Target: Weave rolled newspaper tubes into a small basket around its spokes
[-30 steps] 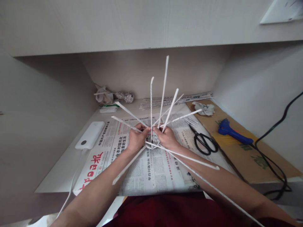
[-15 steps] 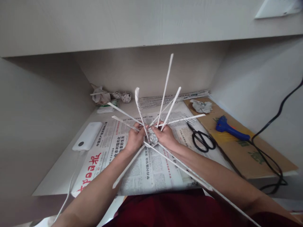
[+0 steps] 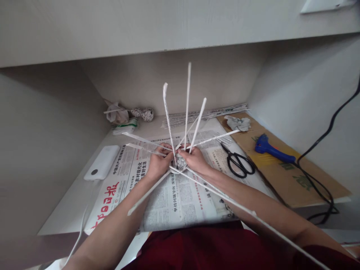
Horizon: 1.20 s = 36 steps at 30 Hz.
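Note:
Between my hands is a small round woven piece (image 3: pixel 180 162) of rolled newspaper, with long white paper sticks (image 3: pixel 187 101) spreading from it in all directions. My left hand (image 3: pixel 161 160) grips its left edge, fingers closed round the base of the sticks. On the other side, my right hand (image 3: pixel 194 158) pinches the far right rim with thumb and fingers. One very long paper stick (image 3: pixel 270 228) runs from the near edge over my right forearm. The fingertips at the far side are partly hidden by the sticks.
Newspaper (image 3: pixel 180 210) covers the table. Black scissors (image 3: pixel 239 163) lie to the right, beside cardboard (image 3: pixel 303 180) bearing a blue glue gun (image 3: pixel 272 150) and crumpled paper (image 3: pixel 238 123). A white power bank (image 3: pixel 102 162) sits left; a bundle of paper sticks (image 3: pixel 213 113) lies behind.
The woven piece has tilted slightly in my hands, and its upright sticks now lean further left. Both hands keep their hold. The whole view has shifted a little.

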Each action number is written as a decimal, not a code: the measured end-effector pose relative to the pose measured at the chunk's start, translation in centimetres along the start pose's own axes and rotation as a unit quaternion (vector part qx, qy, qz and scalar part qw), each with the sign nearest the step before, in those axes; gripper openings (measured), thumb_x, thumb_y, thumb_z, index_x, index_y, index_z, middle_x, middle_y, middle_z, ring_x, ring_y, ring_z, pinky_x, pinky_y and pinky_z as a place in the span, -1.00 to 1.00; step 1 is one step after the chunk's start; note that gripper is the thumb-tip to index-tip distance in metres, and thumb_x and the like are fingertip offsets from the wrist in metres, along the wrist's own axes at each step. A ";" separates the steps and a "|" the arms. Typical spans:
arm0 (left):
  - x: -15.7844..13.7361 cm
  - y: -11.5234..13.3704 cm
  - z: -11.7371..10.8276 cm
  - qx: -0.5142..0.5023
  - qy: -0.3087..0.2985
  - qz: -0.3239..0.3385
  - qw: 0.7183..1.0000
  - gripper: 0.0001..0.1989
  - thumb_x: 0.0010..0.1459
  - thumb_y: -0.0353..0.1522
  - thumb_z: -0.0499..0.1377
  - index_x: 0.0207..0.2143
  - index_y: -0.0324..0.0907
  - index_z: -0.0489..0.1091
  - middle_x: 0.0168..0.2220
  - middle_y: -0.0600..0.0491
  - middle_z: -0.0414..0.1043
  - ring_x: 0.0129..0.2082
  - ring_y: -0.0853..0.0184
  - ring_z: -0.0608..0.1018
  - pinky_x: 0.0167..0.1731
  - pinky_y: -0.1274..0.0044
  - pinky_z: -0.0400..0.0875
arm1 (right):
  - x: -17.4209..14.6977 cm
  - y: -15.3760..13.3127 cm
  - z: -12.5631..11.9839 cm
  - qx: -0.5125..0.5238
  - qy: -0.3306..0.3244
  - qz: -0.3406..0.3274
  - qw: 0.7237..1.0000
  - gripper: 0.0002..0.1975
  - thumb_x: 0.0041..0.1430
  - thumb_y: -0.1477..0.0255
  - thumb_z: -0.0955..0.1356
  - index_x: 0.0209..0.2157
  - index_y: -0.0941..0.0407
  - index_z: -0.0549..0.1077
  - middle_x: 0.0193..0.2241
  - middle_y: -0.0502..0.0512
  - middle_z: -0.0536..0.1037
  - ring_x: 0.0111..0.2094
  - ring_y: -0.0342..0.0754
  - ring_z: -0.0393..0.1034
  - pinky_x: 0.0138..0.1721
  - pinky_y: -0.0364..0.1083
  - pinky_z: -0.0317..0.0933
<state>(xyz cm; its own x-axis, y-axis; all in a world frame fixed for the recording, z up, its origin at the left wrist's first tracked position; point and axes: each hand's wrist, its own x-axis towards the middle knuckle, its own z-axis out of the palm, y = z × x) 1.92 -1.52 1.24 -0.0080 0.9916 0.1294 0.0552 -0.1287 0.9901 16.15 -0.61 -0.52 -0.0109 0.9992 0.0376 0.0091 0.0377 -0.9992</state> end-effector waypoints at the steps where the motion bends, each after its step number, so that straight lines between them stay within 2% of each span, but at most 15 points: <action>1: 0.0 -0.1 0.0 -0.004 -0.002 0.004 1.000 -0.69 -0.10 -0.25 0.37 -0.38 -0.19 0.36 -0.61 0.16 0.41 -0.66 0.43 0.40 -0.63 0.60 0.24 | 0.0 -0.2 0.0 0.020 -0.007 0.006 1.000 -0.74 -0.01 0.24 0.42 -0.34 0.13 0.52 -0.47 0.05 0.58 -0.41 -0.05 0.47 -0.34 -0.11 0.32; 6: 0.3 -0.5 0.0 -0.022 -0.013 0.025 0.999 -0.72 -0.05 -0.22 0.35 -0.38 -0.20 0.40 -0.62 0.18 0.36 -0.62 0.42 0.40 -0.59 0.60 0.26 | 0.2 -0.5 -0.1 0.037 0.016 0.038 0.998 -0.73 -0.06 0.24 0.44 -0.37 0.15 0.52 -0.49 0.04 0.58 -0.43 -0.04 0.47 -0.36 -0.10 0.32; 12: 0.8 -1.8 0.0 -0.024 -0.007 0.037 0.999 -0.76 0.03 -0.23 0.31 -0.37 -0.20 0.39 -0.55 0.14 0.39 -0.52 0.41 0.45 -0.50 0.60 0.30 | 0.0 -0.3 0.0 -0.013 0.039 0.017 0.999 -0.86 0.02 0.35 0.39 -0.38 0.12 0.52 -0.48 0.02 0.57 -0.43 -0.07 0.46 -0.37 -0.13 0.29; 19: 0.8 -1.9 -0.5 0.008 0.012 0.017 1.000 -0.67 0.10 -0.11 0.24 -0.32 -0.21 0.45 -0.49 0.12 0.45 -0.51 0.41 0.45 -0.46 0.59 0.32 | 0.0 0.0 -0.1 -0.046 0.037 0.010 0.998 -0.86 0.06 0.35 0.37 -0.37 0.12 0.52 -0.48 0.03 0.57 -0.41 -0.05 0.47 -0.35 -0.12 0.30; 22: 0.6 -1.5 -0.7 0.028 -0.017 0.007 0.999 -0.62 0.04 -0.10 0.29 -0.28 -0.24 0.51 -0.42 0.04 0.53 -0.46 0.35 0.50 -0.44 0.56 0.36 | 0.1 0.1 -0.2 -0.060 0.037 0.000 0.998 -0.87 0.07 0.37 0.37 -0.37 0.12 0.52 -0.46 0.05 0.59 -0.39 -0.04 0.48 -0.34 -0.12 0.31; 25: 0.6 -1.5 -0.7 0.079 -0.033 -0.005 0.996 -0.64 -0.05 -0.13 0.35 -0.39 -0.28 0.55 -0.49 0.01 0.52 -0.50 0.33 0.49 -0.49 0.55 0.33 | 0.1 0.3 -0.2 -0.071 0.031 -0.008 0.997 -0.87 0.07 0.38 0.36 -0.38 0.12 0.53 -0.46 0.06 0.59 -0.39 -0.03 0.48 -0.32 -0.11 0.32; 27: 0.8 -1.8 -0.8 0.088 -0.028 -0.011 0.996 -0.66 -0.08 -0.15 0.36 -0.47 -0.29 0.54 -0.55 0.02 0.49 -0.55 0.35 0.46 -0.53 0.55 0.30 | 0.1 0.4 -0.2 -0.069 0.026 -0.015 0.997 -0.86 0.07 0.36 0.35 -0.37 0.12 0.53 -0.45 0.06 0.59 -0.38 -0.04 0.49 -0.32 -0.11 0.32; 31: 0.9 -2.2 -0.7 0.077 -0.009 -0.018 0.997 -0.67 -0.12 -0.16 0.37 -0.48 -0.28 0.54 -0.58 0.02 0.48 -0.57 0.36 0.44 -0.55 0.56 0.29 | 0.2 0.8 -0.2 -0.058 0.016 -0.037 0.998 -0.84 0.07 0.34 0.35 -0.36 0.11 0.53 -0.41 0.05 0.61 -0.33 -0.04 0.51 -0.28 -0.11 0.33; 36: 0.6 -1.2 -0.4 0.111 0.049 -0.023 0.992 -0.69 -0.13 -0.16 0.36 -0.52 -0.27 0.52 -0.60 0.05 0.45 -0.61 0.39 0.40 -0.59 0.58 0.24 | 0.3 1.1 0.0 -0.029 -0.008 -0.009 1.000 -0.84 0.00 0.34 0.40 -0.34 0.08 0.47 -0.47 -0.01 0.59 -0.42 -0.04 0.50 -0.39 -0.13 0.32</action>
<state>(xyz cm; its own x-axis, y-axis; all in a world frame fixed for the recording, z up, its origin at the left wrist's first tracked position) 1.41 -0.77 0.15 -0.1117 0.9888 0.0992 0.2710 -0.0658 0.9603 16.19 -0.25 -1.61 -0.0272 0.9981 0.0549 0.0662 0.0566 -0.9962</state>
